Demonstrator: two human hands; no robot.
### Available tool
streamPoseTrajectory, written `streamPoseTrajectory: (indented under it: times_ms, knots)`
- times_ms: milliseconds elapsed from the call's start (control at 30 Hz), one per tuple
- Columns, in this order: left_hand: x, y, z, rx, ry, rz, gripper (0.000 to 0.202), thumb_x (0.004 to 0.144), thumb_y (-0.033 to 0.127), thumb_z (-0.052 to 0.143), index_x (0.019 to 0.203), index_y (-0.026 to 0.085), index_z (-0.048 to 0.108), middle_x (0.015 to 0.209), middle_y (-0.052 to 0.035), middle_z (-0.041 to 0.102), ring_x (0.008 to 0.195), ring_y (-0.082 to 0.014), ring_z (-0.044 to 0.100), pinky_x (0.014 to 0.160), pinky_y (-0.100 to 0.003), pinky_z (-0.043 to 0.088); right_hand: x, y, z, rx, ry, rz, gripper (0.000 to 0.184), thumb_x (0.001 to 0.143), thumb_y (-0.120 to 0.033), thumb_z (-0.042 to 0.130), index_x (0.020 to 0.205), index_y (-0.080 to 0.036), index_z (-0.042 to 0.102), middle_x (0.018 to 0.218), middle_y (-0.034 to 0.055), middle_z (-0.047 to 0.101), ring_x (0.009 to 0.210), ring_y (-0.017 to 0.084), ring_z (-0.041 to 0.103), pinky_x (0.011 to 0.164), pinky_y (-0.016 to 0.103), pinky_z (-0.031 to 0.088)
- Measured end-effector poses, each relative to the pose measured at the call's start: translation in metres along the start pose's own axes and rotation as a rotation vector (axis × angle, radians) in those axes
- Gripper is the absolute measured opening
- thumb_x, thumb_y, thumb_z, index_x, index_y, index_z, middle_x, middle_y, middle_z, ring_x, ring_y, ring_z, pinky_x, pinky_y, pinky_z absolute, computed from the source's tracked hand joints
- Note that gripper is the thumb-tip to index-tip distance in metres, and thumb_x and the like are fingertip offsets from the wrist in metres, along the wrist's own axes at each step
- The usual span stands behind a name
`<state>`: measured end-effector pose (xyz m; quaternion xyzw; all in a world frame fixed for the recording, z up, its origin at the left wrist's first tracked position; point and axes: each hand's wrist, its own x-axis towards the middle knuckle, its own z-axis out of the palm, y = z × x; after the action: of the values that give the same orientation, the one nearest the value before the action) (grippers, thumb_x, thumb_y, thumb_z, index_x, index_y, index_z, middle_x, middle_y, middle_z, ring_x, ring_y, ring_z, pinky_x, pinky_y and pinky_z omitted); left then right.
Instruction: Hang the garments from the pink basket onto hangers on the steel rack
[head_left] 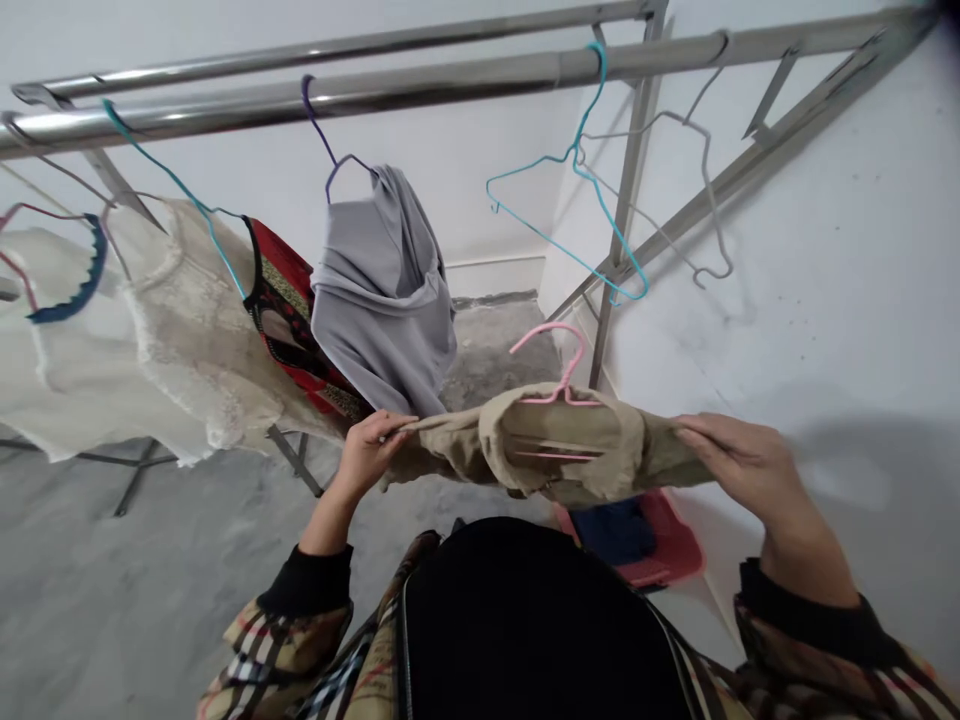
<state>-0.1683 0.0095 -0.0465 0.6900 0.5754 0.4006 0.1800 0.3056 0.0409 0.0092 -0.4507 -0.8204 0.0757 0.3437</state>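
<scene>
A khaki collared garment (pixel 450 445) is stretched between my two hands in front of my chest. Inside it sits a pink hanger (pixel 574 355), whose hook sticks up out of the collar and touches no rail. My left hand (pixel 369 452) pinches one shoulder of the garment. The other shoulder is gripped by my right hand (pixel 739 462), fingers closed over the cloth. Through the neck opening a pink bar of the hanger shows; its arms are hidden by the fabric.
Above runs a metal clothes rail (pixel 465 85). A grey garment (pixel 382 290), a red patterned garment (pixel 292 330) and a cream lace top (pixel 202 310) hang left. A bare turquoise hanger (pixel 544 160) and a grey wire hanger (pixel 705 180) hang right. Below is a red basket (pixel 679 545) holding dark cloth.
</scene>
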Motion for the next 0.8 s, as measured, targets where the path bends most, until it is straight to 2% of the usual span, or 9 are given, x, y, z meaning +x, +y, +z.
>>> streamPoseTrajectory:
  times_ms: [100, 167, 233, 333, 400, 500, 633, 700, 800]
  knots:
    - [-0.001, -0.005, 0.004, -0.028, -0.066, -0.03, 0.022, 0.083, 0.036, 0.062, 0.087, 0.02, 0.076, 0.074, -0.005, 0.069, 0.069, -0.0154, 0.063, 0.064, -0.025, 0.05, -0.005, 0.011, -0.012, -0.041, 0.007, 0.002, 0.017, 0.089, -0.034, 0.058, 0.089, -0.026, 0.074, 0.078, 0.0042, 0.075, 0.066, 0.019, 0.071, 0.059, 0.026, 0.056]
    - [-0.002, -0.012, 0.007, -0.012, -0.054, -0.065, 0.022, 0.082, 0.037, 0.061, 0.086, 0.021, 0.076, 0.075, -0.0043, 0.07, 0.07, -0.0154, 0.063, 0.066, -0.025, 0.051, -0.007, 0.016, -0.019, -0.075, 0.018, 0.035, 0.019, 0.088, -0.037, 0.058, 0.088, -0.028, 0.074, 0.08, 0.0038, 0.076, 0.068, 0.022, 0.071, 0.06, 0.029, 0.057]
    - [-0.003, -0.021, 0.009, 0.051, 0.055, -0.145, 0.024, 0.082, 0.038, 0.059, 0.085, 0.021, 0.075, 0.076, -0.0039, 0.07, 0.07, -0.0159, 0.063, 0.068, -0.026, 0.051, -0.007, 0.02, -0.024, -0.109, 0.045, 0.095, 0.021, 0.086, -0.043, 0.058, 0.086, -0.03, 0.074, 0.081, 0.0033, 0.076, 0.07, 0.024, 0.072, 0.064, 0.033, 0.058]
    - [-0.01, -0.036, 0.013, 0.139, 0.295, -0.322, 0.03, 0.08, 0.041, 0.056, 0.09, 0.019, 0.074, 0.083, -0.0053, 0.072, 0.074, -0.0174, 0.064, 0.072, -0.029, 0.052, -0.003, 0.02, -0.025, -0.182, 0.145, 0.254, 0.029, 0.083, -0.052, 0.057, 0.086, -0.029, 0.075, 0.086, 0.0061, 0.076, 0.077, 0.03, 0.072, 0.071, 0.041, 0.058]
    - [-0.019, -0.041, 0.02, 0.104, 0.357, -0.395, 0.037, 0.08, 0.044, 0.056, 0.098, 0.017, 0.072, 0.088, -0.0068, 0.073, 0.075, -0.0179, 0.065, 0.073, -0.03, 0.052, 0.004, 0.016, -0.019, -0.226, 0.231, 0.41, 0.036, 0.081, -0.056, 0.057, 0.089, -0.026, 0.075, 0.088, 0.0093, 0.076, 0.082, 0.033, 0.072, 0.073, 0.045, 0.057]
    - [-0.036, -0.035, 0.039, -0.062, 0.247, -0.42, 0.043, 0.078, 0.048, 0.058, 0.103, 0.016, 0.071, 0.09, -0.0076, 0.073, 0.073, -0.0179, 0.065, 0.07, -0.03, 0.053, 0.026, 0.005, -0.003, -0.126, 0.34, 0.553, 0.041, 0.079, -0.057, 0.058, 0.093, -0.022, 0.074, 0.09, 0.011, 0.076, 0.086, 0.032, 0.071, 0.079, 0.048, 0.056]
    - [-0.05, -0.018, 0.066, -0.257, 0.101, -0.434, 0.046, 0.077, 0.049, 0.059, 0.103, 0.013, 0.071, 0.081, -0.0078, 0.073, 0.068, -0.0181, 0.064, 0.064, -0.029, 0.052, 0.071, -0.017, 0.02, 0.272, 0.369, 0.47, 0.036, 0.081, -0.048, 0.06, 0.101, -0.021, 0.071, 0.103, 0.0082, 0.074, 0.097, 0.026, 0.068, 0.092, 0.046, 0.053]
    - [-0.052, -0.011, 0.072, -0.289, 0.059, -0.428, 0.047, 0.077, 0.05, 0.06, 0.103, 0.013, 0.071, 0.078, -0.0075, 0.071, 0.068, -0.0183, 0.064, 0.064, -0.029, 0.053, 0.097, -0.03, 0.028, 0.493, 0.36, 0.453, 0.034, 0.081, -0.042, 0.061, 0.107, -0.022, 0.069, 0.111, 0.0071, 0.072, 0.105, 0.024, 0.066, 0.096, 0.046, 0.05]
    - [-0.054, -0.008, 0.072, -0.297, 0.003, -0.409, 0.047, 0.078, 0.05, 0.061, 0.103, 0.012, 0.071, 0.08, -0.0083, 0.071, 0.072, -0.0192, 0.065, 0.068, -0.03, 0.054, 0.138, -0.049, 0.037, 0.8, 0.266, 0.421, 0.039, 0.078, -0.033, 0.062, 0.116, -0.022, 0.065, 0.117, 0.0066, 0.069, 0.109, 0.023, 0.064, 0.1, 0.047, 0.048]
